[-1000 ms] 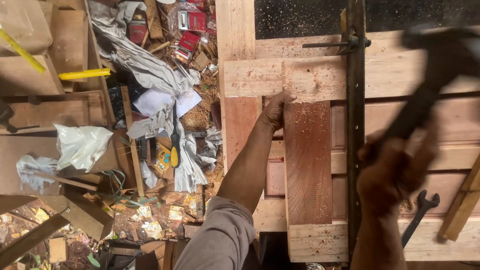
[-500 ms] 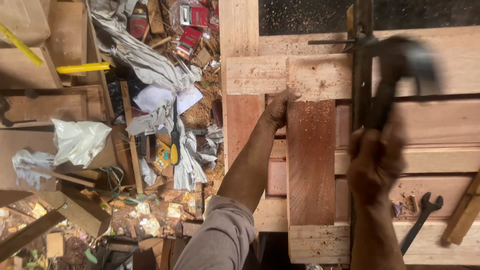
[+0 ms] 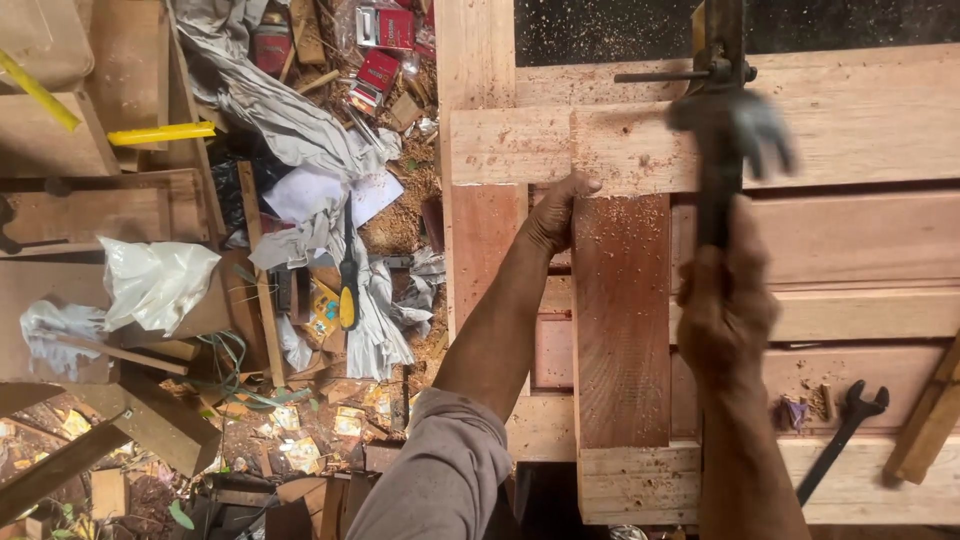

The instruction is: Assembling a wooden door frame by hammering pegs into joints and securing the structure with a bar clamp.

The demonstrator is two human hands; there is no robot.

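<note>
My left hand (image 3: pixel 557 212) presses its fingers against the top left edge of a reddish upright board (image 3: pixel 622 320) set into a pale wooden frame (image 3: pixel 510 145). My right hand (image 3: pixel 722 310) grips the handle of a dark hammer (image 3: pixel 728 130), blurred by motion, whose head hangs over the frame's top rail right of the reddish board. A metal bar clamp (image 3: pixel 716 60) runs down behind the hammer.
A black spanner (image 3: pixel 842 440) lies on the lower right rail next to a slanted wooden stick (image 3: pixel 925 425). Left of the frame the floor holds rags, paper, a white plastic bag (image 3: pixel 155 280), red packets (image 3: pixel 380 50), yellow bars (image 3: pixel 160 133), wood offcuts and sawdust.
The hammer has swung from the upper right, leftward and down, to above the frame's top rail. My left hand has stayed on the reddish board's edge.
</note>
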